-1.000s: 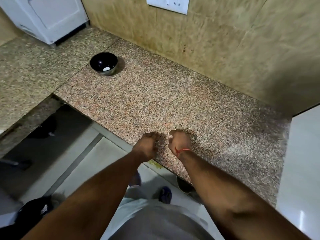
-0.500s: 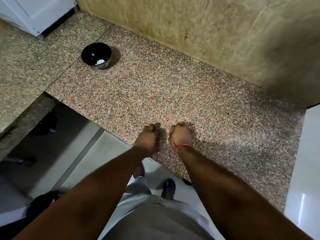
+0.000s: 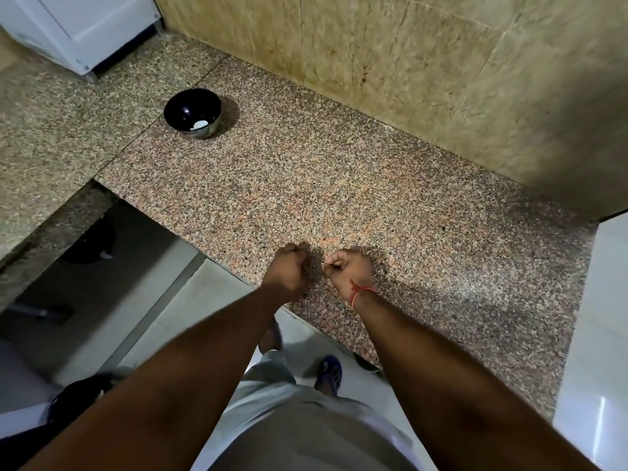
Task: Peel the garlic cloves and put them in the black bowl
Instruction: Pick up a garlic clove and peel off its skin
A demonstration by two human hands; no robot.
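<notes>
Single head view, looking steeply down over counter (image 3: 339, 185) edge, forearms close below.

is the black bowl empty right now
No, the black bowl has a small white piece lying at its bottom, likely a peeled garlic clove.

The counter (image 3: 339, 185) is speckled granite, pink, grey and black, with a dull polish. The black bowl (image 3: 192, 112) is glossy inside, and its outer wall shines like polished metal. The wall tiles (image 3: 424, 73) are beige, marbled stone, smooth and faintly stained. A red thread (image 3: 361, 291) circles one wrist. The floor tiles (image 3: 588, 385) look white and glossy.
</notes>
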